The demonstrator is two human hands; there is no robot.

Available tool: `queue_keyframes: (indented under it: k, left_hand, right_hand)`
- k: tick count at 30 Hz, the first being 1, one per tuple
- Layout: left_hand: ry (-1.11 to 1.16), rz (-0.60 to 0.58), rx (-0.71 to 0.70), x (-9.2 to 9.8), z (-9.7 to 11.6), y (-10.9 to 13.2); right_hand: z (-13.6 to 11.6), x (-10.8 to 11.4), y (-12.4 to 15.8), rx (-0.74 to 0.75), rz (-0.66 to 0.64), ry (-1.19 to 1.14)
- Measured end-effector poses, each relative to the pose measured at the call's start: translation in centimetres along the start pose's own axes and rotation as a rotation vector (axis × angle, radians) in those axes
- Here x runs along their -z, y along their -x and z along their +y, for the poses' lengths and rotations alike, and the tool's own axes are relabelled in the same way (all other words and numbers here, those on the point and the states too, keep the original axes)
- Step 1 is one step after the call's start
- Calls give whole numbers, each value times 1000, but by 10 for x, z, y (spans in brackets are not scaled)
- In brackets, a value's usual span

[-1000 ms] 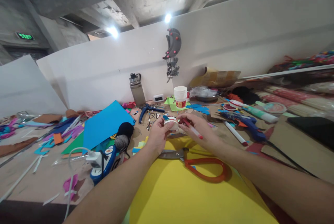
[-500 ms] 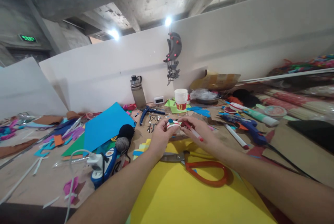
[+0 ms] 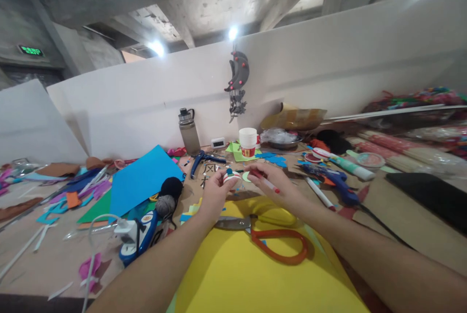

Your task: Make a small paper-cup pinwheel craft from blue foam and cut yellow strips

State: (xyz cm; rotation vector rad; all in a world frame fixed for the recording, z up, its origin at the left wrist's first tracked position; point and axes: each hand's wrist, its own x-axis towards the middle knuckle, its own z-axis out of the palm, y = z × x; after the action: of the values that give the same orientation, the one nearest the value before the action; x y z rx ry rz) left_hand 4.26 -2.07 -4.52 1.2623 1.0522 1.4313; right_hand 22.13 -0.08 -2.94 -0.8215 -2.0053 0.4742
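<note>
landmark: scissors [image 3: 248, 224], lying on a yellow sheet [image 3: 270, 284], blades to the left, orange loop to the right.

left hand [image 3: 214, 191]: just beyond the scissors' blades, fingers closed on a white round piece [image 3: 231, 176] with a red stripe. a small blue-green bit [image 3: 229, 171] shows at its top edge. the round piece is held up beyond the scissors, between the two hands.

right hand [image 3: 275, 182]: beyond the scissors' orange loop, fingers curled round a red and white pen [image 3: 269, 184], which slants down to the right. a pale green disc [image 3: 245, 177] sits at the fingertips, apart from the white round piece; cannot tell whether the fingers grip it.

worktop [image 3: 58, 260], far beyond the scissors: stack of paper cups [image 3: 248, 139] standing upright on green paper; small white clock [image 3: 218, 143] and upright bottle [image 3: 188, 133] to the left of the cups; metal bowl [image 3: 284, 145] with crumpled clear plastic to their right.

left of the scissors: blue sheet [image 3: 140, 172], black yarn ball [image 3: 171, 187] touching or nearly touching a grey yarn ball [image 3: 165, 206], blue and white power strip [image 3: 146, 228] with a white plug in it.

right of the scissors: white marker [image 3: 320, 194], blue glue gun [image 3: 341, 189] trailing a dark cord, black flat thing [image 3: 430, 194] on cardboard.
</note>
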Motion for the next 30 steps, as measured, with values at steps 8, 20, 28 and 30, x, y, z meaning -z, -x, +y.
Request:
queue_keyframes:
  k: [8,20,28,30]
  left_hand:
    - [-83,35,24,-2,4,7]
    - [-20,150,162,-1,7,4]
    - [-78,79,112,-5,11,5]
    - [-67,69,102,-6,10,5]
  right_hand:
    - [5,-7,0,-100,46,-88]
    - [24,-7,-1,-323,46,-283]
    - [15,2,-5,-189,44,-227]
    - [16,5,-6,-149,58,-176]
